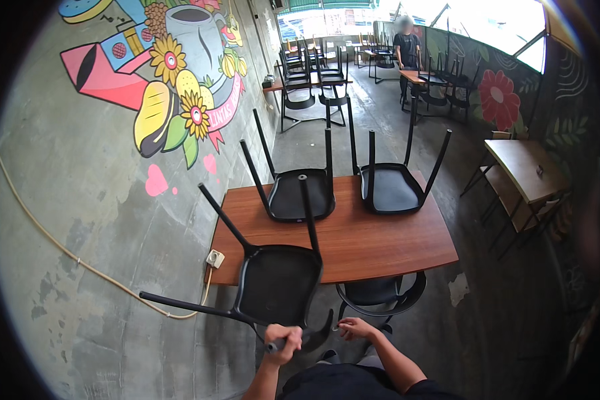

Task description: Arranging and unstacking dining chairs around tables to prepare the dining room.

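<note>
My left hand [283,345] grips one leg of an upside-down black plastic chair [280,282]. The chair's seat overlaps the near left edge of a brown wooden table [390,245], and its other legs point up and outward. My right hand [357,330] is loosely curled beside the chair's curved backrest [322,332], with nothing visible in it. Two more black chairs, one left [302,195] and one right [391,187], rest upside down along the table's far side. Another black chair [380,295] stands upright, partly under the near edge.
A grey wall [105,225] with a painted mural runs along the left, with a power socket [215,258] by the table. A light-topped table [525,167] stands right. Farther back, a person [407,50] stands near tables [307,82] with upturned chairs.
</note>
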Available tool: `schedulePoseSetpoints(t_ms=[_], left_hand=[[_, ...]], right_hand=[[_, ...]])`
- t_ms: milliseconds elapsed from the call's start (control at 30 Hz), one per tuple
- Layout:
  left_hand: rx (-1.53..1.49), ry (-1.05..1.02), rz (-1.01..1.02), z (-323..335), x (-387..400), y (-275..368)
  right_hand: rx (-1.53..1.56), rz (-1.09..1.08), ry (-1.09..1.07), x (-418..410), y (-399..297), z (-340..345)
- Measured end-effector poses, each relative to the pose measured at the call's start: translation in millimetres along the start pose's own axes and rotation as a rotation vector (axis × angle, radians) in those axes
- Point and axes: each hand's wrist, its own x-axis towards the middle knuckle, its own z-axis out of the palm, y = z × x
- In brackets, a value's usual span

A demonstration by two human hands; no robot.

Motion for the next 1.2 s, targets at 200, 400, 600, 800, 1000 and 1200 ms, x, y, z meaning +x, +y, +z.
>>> schedulePoseSetpoints(t_ms=[200, 400, 600, 800, 1000, 1200], left_hand=[[-0.284, -0.215, 0.116, 0.9, -33.6, 44.2], [-0.366, -0.104, 0.084, 27.2, -76.2, 66.9], [-0.344, 0.079, 0.100, 84.1, -126.9, 79.2], [-0.360, 0.196, 0.216, 111.3, -159.8, 98.2], [-0.425, 0.173, 0.406, 95.7, -173.9, 141.3], [-0.475, 0.132, 0.535, 107.1, -192.9, 179.9]], right_hand=[[-0.337, -0.692, 0.661, -72.2, -82.7, 25.4], [-0.647, -1.739, 0.992, -229.8, -351.3, 8.9], [-0.315, -1.979, 0.827, -307.8, -345.0, 33.1], [-0.553, -0.708, 0.445, -191.4, -62.5, -13.4], [-0.215, 0.092, 0.203, -161.9, 176.9, -19.9], [-0.269, 0.181, 0.552, -178.4, 213.6, -12.2]])
